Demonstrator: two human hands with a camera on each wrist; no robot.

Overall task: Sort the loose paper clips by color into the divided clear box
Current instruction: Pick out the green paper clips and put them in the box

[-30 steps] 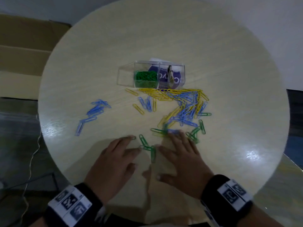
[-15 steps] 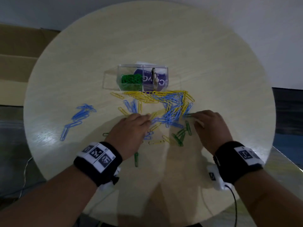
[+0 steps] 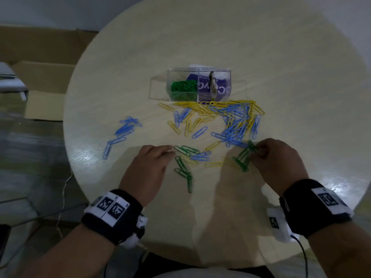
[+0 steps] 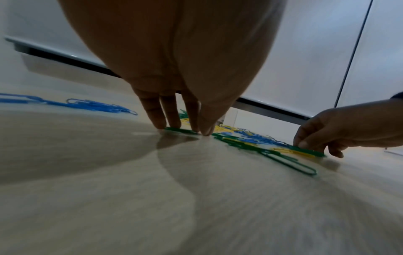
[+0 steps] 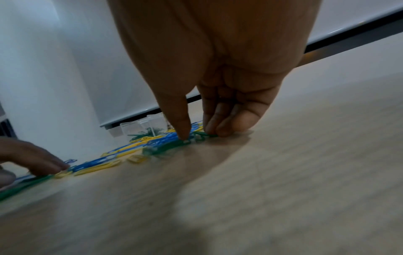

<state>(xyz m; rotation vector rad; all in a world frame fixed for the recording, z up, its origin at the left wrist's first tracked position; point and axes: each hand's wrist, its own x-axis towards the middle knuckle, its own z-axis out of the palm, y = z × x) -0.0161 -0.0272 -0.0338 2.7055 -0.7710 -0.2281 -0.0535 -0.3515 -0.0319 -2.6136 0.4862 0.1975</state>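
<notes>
The clear divided box (image 3: 198, 69) stands mid-table, with green clips (image 3: 183, 88) in its left compartment. In front of it lies a mixed pile of yellow and blue clips (image 3: 230, 117). Nearer me are loose green clips (image 3: 183, 167). My left hand (image 3: 169, 152) has straight fingers, and their tips (image 4: 172, 126) press on a green clip (image 4: 181, 130). My right hand (image 3: 255, 152) pinches a green clip (image 5: 209, 135) at the top of a green cluster (image 3: 243, 159), its index finger down on the pile beside it.
A separate bunch of blue clips (image 3: 126, 128) lies at the left of the round table (image 3: 84, 177). A purple printed card (image 3: 220, 90) sits in the box's right compartment. Cardboard boxes (image 3: 40, 81) stand beyond the table's left edge.
Both hands went from lying flat near the table's front edge forward into the clips. The right hand took hold of a green clip; the left came down on another.
</notes>
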